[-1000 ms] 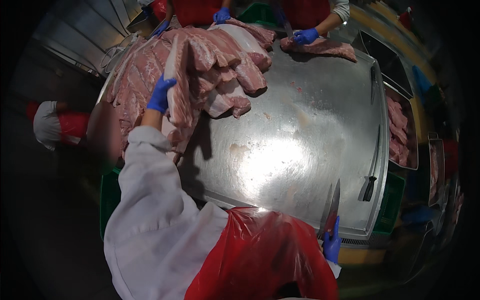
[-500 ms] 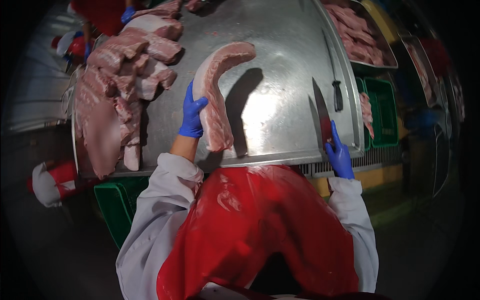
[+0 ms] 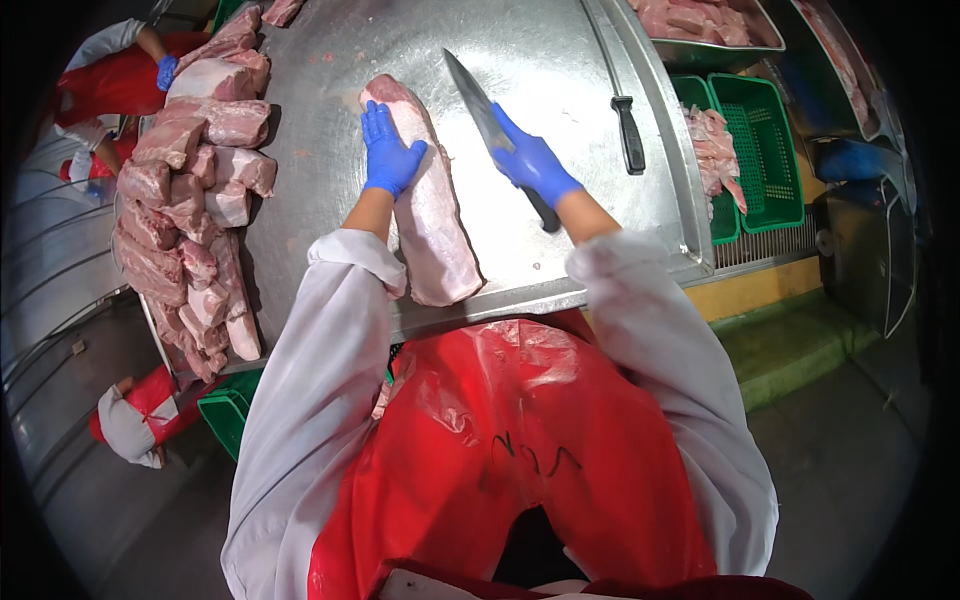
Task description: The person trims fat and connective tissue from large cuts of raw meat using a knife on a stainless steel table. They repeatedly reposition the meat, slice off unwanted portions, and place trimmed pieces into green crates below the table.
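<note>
A long pork loin [image 3: 437, 235] lies on the metal table with its pale, fatty side up, stretching away from the near edge. My left hand [image 3: 392, 155], in a blue glove, rests flat on its far half, fingers extended and thumb spread. To the right of the meat, my blue-gloved right hand [image 3: 540, 168] is closed on a knife [image 3: 468, 85]. The long blade points away and to the left, apart from the loin, while the dark handle end shows below my palm.
Many pork pieces [image 3: 185, 220] are piled along the metal table's [image 3: 340, 60] left side. A sharpening steel [image 3: 628, 135] lies at the right. Beyond that edge are green crates [image 3: 760, 150], meat trimmings [image 3: 712, 150] and a meat-filled tray [image 3: 770, 38]. Co-workers [image 3: 140, 415] stand to the left.
The loin, held up and curved in my left hand before, now lies straight on the table under that hand. My right hand has brought the knife leftward from the table's right edge.
</note>
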`<state>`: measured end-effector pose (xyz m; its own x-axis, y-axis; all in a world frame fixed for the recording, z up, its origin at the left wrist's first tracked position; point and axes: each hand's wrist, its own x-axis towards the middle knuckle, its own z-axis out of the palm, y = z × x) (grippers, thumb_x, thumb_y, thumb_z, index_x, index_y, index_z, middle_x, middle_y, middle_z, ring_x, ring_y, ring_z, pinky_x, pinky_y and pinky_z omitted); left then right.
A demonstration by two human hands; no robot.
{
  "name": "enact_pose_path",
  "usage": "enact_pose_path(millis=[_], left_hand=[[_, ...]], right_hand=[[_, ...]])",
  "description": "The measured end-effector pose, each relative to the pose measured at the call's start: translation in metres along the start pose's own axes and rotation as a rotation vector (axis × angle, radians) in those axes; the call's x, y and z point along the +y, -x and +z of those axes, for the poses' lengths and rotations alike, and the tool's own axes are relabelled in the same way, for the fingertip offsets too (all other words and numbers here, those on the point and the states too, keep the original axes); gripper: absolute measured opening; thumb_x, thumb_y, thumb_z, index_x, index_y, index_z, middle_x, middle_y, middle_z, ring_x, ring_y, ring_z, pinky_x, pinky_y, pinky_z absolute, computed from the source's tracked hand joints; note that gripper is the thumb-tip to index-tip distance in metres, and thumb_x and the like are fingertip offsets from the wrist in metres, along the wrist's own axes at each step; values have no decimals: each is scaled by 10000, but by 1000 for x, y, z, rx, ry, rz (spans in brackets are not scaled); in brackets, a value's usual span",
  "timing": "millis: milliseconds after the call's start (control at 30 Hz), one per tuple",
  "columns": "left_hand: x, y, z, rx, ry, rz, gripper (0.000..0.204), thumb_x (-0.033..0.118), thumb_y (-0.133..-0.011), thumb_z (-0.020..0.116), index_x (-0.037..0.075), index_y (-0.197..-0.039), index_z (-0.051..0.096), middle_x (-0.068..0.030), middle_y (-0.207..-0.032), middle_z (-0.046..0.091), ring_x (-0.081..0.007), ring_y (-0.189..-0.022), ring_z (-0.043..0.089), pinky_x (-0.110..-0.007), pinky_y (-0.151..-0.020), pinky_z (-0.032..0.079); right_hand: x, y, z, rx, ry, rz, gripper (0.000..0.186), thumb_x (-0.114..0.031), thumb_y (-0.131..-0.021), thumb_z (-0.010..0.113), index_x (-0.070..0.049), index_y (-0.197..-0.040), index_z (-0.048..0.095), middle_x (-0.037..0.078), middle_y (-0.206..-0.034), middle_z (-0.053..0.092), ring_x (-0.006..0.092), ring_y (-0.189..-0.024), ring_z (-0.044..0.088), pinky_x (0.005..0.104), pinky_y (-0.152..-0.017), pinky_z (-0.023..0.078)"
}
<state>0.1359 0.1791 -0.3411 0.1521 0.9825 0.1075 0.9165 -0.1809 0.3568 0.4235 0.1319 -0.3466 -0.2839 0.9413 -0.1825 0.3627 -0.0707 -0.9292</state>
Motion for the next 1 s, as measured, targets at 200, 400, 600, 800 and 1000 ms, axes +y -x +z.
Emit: enact_pose_path(millis=[200, 400, 600, 800, 1000], left_hand=[[-31, -2, -9, -60, 164, 165, 1003, 313, -780, 707, -47, -1551, 177, -304, -1620, 127, -455, -1512, 106, -469, -1243, 114], [-23, -3, -11, -38, 198, 130, 1006, 335, -779, 705, -39, -1552, 182, -301, -1616, 148, -454, -1511, 115, -491, -1238, 111], [-21, -9, -2, -3, 90, -60, 1029, 365, -795, 696, -38, -1562, 141, -290, -1629, 109, -446, -1518, 84, -479, -1242, 100], [-96, -73, -7, 38, -24, -204, 994, 451, -871, 608, -51, -1565, 104, -294, -1636, 39, -447, -1523, 20, -473, -1242, 63], [-42, 6, -15, 59, -10, 14, 894, 364, -883, 605, -62, -1546, 181, -334, -1608, 119, -474, -1510, 68, -520, -1231, 77]], right_hand=[[-58, -118, 23, -207, -32, 160, 778, -212, -896, 508, -247, -1601, 182, 167, -860, 714, 263, -754, 699, 402, -749, 557], [-83, -144, 32, -273, 160, 201, 789, -133, -870, 464, -187, -1602, 175, 228, -994, 716, 366, -907, 710, 464, -849, 545], [-67, -4, 49, -275, 303, 76, 780, -64, -887, 415, -124, -1589, 79, 332, -884, 671, 470, -793, 679, 554, -736, 524], [-66, 80, 47, -285, 420, 34, 774, -82, -897, 470, -97, -1587, 119, 278, -827, 674, 442, -663, 665, 553, -638, 523], [-44, 53, 51, -94, 325, 49, 701, -208, -979, 472, -161, -1593, 138, 283, -685, 632, 462, -601, 627, 558, -594, 496]])
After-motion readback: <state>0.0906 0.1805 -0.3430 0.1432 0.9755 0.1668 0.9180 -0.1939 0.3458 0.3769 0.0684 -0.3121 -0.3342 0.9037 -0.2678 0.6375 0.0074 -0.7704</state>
